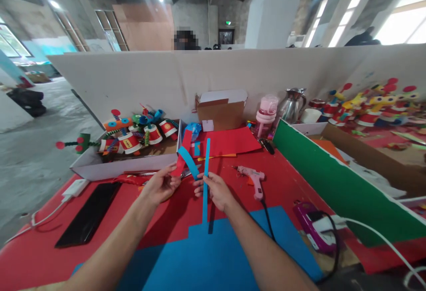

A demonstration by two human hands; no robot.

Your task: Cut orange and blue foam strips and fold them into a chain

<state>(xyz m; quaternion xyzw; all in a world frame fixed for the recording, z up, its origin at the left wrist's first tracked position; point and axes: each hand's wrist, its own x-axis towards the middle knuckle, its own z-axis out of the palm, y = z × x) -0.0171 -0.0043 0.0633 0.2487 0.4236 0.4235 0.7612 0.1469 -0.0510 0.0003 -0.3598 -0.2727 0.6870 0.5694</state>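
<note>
Both hands are raised over the red table (286, 180), each pinching paper between thumb and fingertips — a light grip that leaves most of each strip free and in plain sight. The left hand (159, 186) is closed on a red strip (183, 155) that stands up and leans slightly away, with a short blue strip (188, 161) lying slantwise across it. The right hand (214, 190) is closed on a long blue strip (205, 180), held nearly upright; its lower end hangs down to the blue sheet (219, 255) spread on the table right below the hands. The two hands are close together, so the strips almost meet at eye level.

Just right of the hands a pink glue gun (254, 179) lies on its side with its nozzle pointing toward them and its cord trailing to the near edge — within easy reach of the right hand. Behind the hands lie more red sheets (233, 141), and beyond those a small cardboard box (220, 113) stands against the white partition. Left of the hands an open white tray (123, 167) holds finished paper-cup toys (140, 133). Right of the glue gun stands a green board (333, 184).
</note>
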